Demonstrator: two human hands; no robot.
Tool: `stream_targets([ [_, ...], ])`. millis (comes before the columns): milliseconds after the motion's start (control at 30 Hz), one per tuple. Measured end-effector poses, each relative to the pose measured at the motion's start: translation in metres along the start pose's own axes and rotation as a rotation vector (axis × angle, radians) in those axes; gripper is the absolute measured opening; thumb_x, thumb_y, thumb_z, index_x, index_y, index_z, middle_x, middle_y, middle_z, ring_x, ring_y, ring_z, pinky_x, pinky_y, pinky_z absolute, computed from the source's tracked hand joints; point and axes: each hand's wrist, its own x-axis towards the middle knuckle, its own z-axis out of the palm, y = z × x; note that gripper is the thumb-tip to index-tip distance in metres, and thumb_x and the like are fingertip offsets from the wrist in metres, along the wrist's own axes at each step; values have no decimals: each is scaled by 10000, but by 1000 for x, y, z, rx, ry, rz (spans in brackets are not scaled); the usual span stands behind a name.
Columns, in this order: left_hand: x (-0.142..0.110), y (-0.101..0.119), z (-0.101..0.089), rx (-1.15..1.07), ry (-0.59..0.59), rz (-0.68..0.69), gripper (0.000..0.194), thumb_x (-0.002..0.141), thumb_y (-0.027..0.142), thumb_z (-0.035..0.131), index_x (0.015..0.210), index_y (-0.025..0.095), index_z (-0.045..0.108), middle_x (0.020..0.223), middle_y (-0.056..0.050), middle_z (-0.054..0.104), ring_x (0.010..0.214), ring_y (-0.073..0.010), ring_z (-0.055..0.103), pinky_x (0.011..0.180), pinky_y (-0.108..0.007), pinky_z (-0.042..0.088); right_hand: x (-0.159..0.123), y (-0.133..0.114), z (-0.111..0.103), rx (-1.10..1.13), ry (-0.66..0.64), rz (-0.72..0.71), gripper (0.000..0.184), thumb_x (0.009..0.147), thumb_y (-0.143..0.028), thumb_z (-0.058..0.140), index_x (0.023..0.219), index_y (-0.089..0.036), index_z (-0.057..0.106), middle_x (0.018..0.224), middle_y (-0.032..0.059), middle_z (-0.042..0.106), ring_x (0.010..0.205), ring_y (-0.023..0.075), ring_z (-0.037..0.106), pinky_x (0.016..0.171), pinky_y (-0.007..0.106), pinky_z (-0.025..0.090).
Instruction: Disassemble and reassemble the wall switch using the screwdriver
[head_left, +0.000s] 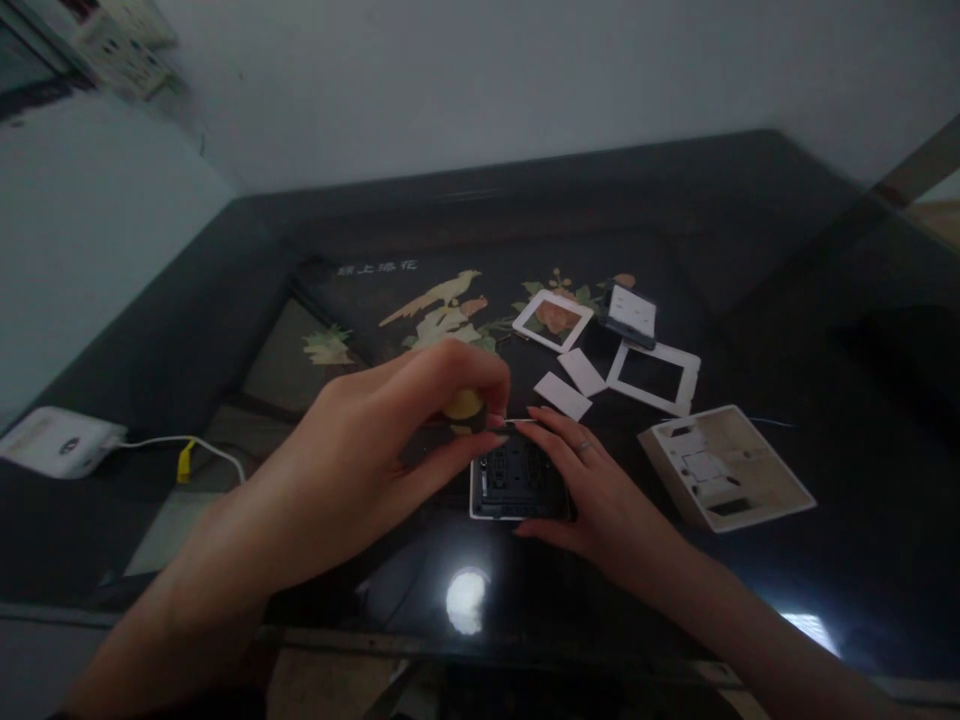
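My left hand (420, 420) is closed around the yellow and black handle of a screwdriver (464, 408), held over the far left part of a wall switch or socket (517, 482). The screwdriver's tip is hidden behind my fingers. Black backing with a white rim shows on the wall switch or socket, which lies back side up on the dark table. My right hand (589, 485) grips its right side, fingers on the far edge and thumb at the near edge. A ring is on one finger.
Right of my hands stands an open white mounting box (739, 470). Beyond them lie two white frames (553, 320), two small white plates (562, 395) and another switch module (630, 315). A white device (60, 442) with a cable rests at the left on the glossy table (525, 200).
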Motion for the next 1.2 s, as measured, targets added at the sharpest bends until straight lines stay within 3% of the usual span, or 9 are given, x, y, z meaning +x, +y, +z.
stream_targets([
  [567, -7, -21, 5, -147, 168, -73, 244, 818, 210, 742, 1000, 260, 588, 891, 13, 673, 715, -150, 697, 612, -243, 601, -1, -3, -3, -3, -12, 9, 869, 691, -217, 835, 1422, -208, 364, 1549, 186, 360, 1435, 338, 355, 1125, 572, 395],
  [767, -8, -20, 6, -122, 178, -112, 221, 822, 237, 734, 993, 265, 597, 879, 4, 682, 727, -171, 699, 628, -287, 612, -1, -2, -2, -1, -1, -4, 847, 696, -205, 829, 1414, -181, 380, 1546, 199, 361, 1435, 340, 352, 1128, 564, 393],
  [1200, -7, -22, 4, -112, 164, -61, 259, 805, 170, 748, 1006, 227, 594, 897, 12, 663, 753, -127, 690, 657, -205, 587, -3, 0, -2, 4, -6, -5, 873, 705, -242, 829, 1425, -240, 335, 1547, 173, 357, 1441, 342, 344, 1121, 592, 397],
])
